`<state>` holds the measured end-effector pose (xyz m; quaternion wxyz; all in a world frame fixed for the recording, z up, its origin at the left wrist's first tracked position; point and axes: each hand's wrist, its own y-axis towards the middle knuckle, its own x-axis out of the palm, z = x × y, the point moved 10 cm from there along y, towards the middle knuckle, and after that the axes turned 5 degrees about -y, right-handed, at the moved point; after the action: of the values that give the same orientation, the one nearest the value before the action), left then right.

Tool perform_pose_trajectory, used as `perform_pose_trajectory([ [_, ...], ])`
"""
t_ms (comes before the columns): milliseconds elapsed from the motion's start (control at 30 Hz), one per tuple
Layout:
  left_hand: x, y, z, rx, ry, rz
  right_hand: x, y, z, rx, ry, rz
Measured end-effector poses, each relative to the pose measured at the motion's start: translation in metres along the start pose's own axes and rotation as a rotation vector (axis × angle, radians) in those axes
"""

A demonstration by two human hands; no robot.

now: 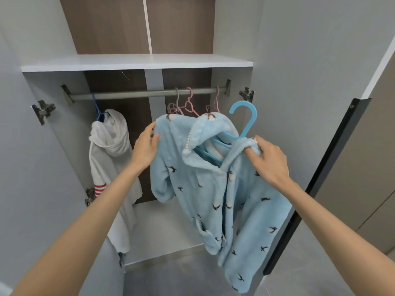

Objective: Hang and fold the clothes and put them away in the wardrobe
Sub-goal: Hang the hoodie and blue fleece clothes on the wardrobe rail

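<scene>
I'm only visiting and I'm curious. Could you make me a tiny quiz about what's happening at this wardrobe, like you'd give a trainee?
1. True or false: the blue hanger inside the blue jacket already hooks over the rail.
2. What hangs near the rail's left end? A) a white garment B) a black coat C) a red towel
3. Fill in: the ____ hand grips the jacket's collar beside the hanger's neck.

Key: 1 false, its hook is free, below the rail. 2 A. 3 right: the right hand grips the collar, and the left hand holds a shoulder.
</scene>
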<state>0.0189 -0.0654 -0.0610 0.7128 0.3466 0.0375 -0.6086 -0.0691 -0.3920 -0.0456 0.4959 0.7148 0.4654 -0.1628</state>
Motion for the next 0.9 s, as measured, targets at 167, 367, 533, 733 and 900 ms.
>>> perform_pose_trajectory([
  [167,0.0,0.007,-0.008,-0.049,0.026,0.098,-0.006,-0.006,0.01,0.03,0.07,0.008],
  [367,-0.01,0.007,-0.031,-0.173,0.105,0.225,-0.003,-0.013,0.021,0.084,0.114,0.008],
  [533,-0.003,0.006,0.029,0.065,0.042,0.123,0.005,-0.011,0.014,0.041,0.083,-0.054],
  [733,0.087,-0.038,0.121,0.595,0.559,-0.425,0.02,-0.01,-0.021,-0.112,-0.037,-0.106],
  [900,0.097,-0.044,0.114,0.685,0.667,-0.394,0.025,-0.016,-0.031,-0.205,-0.122,-0.114],
])
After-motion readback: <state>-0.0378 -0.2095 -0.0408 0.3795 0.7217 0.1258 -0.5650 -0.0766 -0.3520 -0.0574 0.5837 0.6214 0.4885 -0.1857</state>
